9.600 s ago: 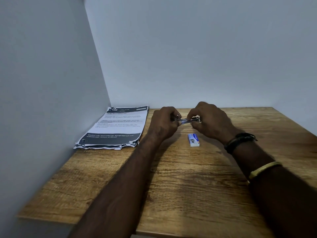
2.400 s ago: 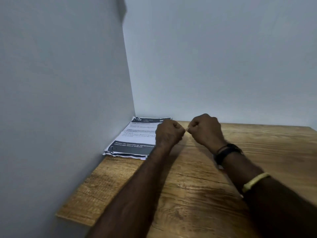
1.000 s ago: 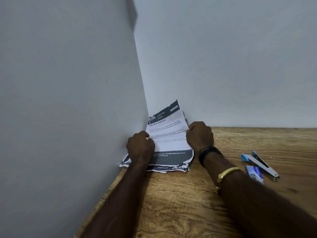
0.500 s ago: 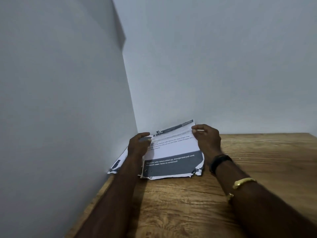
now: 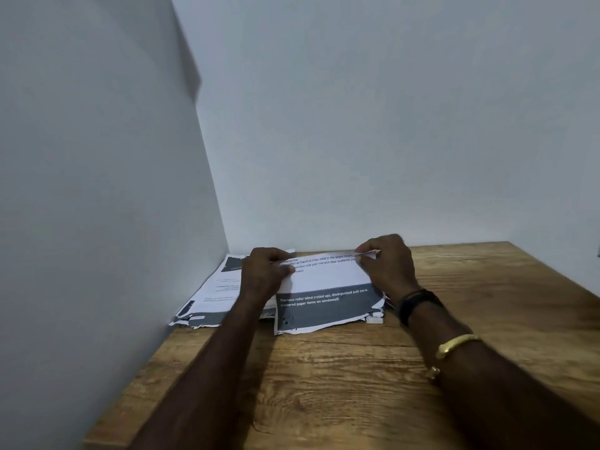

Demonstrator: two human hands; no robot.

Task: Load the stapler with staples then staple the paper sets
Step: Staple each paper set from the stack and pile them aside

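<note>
White paper set (image 5: 324, 284), grey footer band, edges seemingly ragged

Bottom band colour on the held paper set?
Paper set band: dark grey, white text; head view.

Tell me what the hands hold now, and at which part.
Both hands hold one paper set: the left hand grips its left edge, the right hand pinches its far right corner.
</note>
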